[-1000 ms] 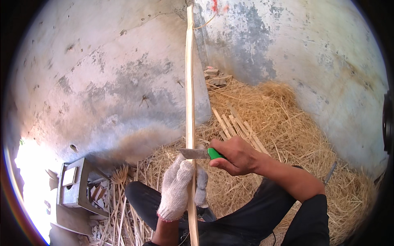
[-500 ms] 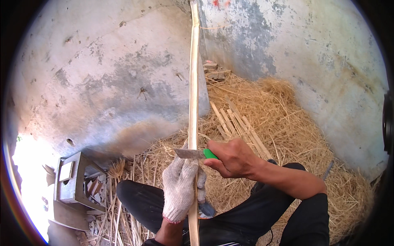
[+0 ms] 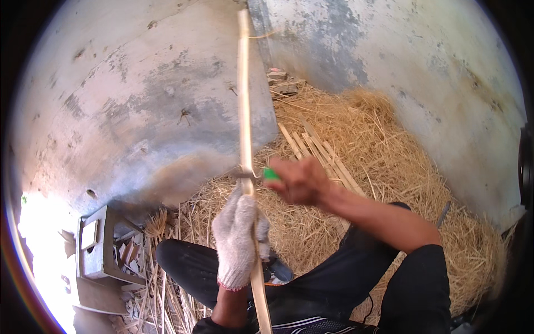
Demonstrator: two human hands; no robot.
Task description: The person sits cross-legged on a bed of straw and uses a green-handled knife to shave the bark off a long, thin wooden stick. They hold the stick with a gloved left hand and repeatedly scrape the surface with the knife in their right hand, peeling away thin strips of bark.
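Note:
A long pale bamboo strip (image 3: 245,106) runs upright through the middle, from near my lap to high against the wall. My left hand (image 3: 236,239), in a white knit glove, is closed around its lower part. Just above the glove, my bare right hand (image 3: 303,181) grips the green handle (image 3: 270,173) of a knife. The knife's blade (image 3: 243,175) lies across the strip, and a thin curl of shaving (image 3: 255,171) stands beside it. Motion blurs the blade and the right fingers.
Straw-like shavings (image 3: 384,156) cover the floor to the right, with several split bamboo strips (image 3: 320,150) lying on them. A wooden stool-like frame (image 3: 103,239) stands at the lower left beside thin sticks (image 3: 161,295). Worn walls (image 3: 139,100) meet behind the strip.
My right hand and the knife have moved up and slightly left along the strip. A shaving curl now shows at the blade. The strip's top has shifted left and down, and it tilts more.

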